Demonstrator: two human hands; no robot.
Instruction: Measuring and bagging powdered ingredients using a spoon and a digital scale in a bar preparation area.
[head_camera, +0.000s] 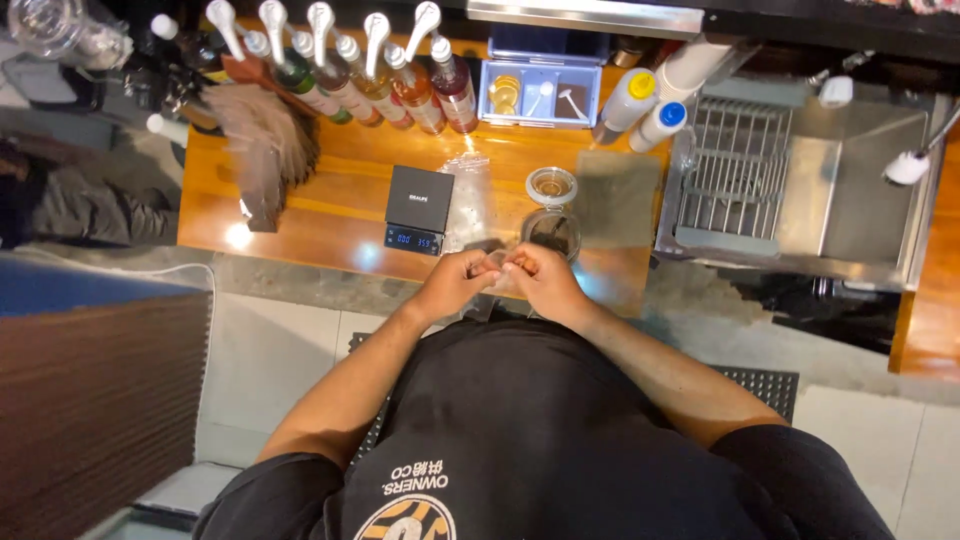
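Clear plastic cup (503, 268) is pinched between the fingers of left hand (458, 283) and right hand (540, 280) beside the scale (418, 209).

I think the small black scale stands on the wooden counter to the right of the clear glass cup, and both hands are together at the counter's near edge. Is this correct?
Not quite. In the head view the black scale stands to the left of the clear glass cup, not the right. The rest holds: it is on the wooden counter, and the left hand and right hand meet at its near edge.

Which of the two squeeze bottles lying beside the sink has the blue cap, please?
The blue-capped squeeze bottle is the smaller one lying closer to the metal sink. The other squeeze bottle, just left of it and nearer the blue tray, has a yellow cap.
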